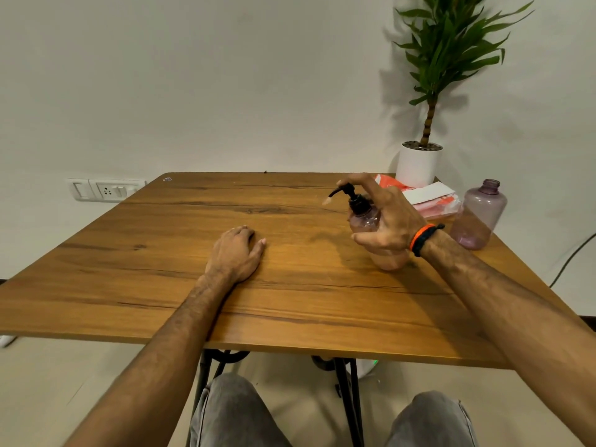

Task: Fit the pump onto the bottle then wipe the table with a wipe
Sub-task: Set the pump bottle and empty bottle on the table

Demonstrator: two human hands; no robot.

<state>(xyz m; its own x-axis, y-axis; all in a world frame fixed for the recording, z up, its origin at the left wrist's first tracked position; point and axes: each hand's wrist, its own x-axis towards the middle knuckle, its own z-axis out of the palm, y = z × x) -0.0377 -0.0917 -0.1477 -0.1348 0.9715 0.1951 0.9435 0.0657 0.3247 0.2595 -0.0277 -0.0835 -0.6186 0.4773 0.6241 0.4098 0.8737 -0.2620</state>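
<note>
A translucent pink bottle (366, 221) stands on the wooden table (225, 301) right of centre, with a black pump (353, 196) seated on its neck, nozzle pointing left. My right hand (388, 219) wraps around the bottle from the right, index finger arched over the pump head. My left hand (237, 253) rests on the table near the middle, fingers curled, holding nothing. A second pink bottle (479, 216), without a pump and open at the neck, stands at the right edge. A wipes pack (429, 198), orange and white, lies behind my right hand.
A potted plant in a white pot (419, 164) stands at the table's far right corner. A wall socket plate (103, 188) sits left of the table. A cable (571, 256) hangs at the right. My knees show below the front edge.
</note>
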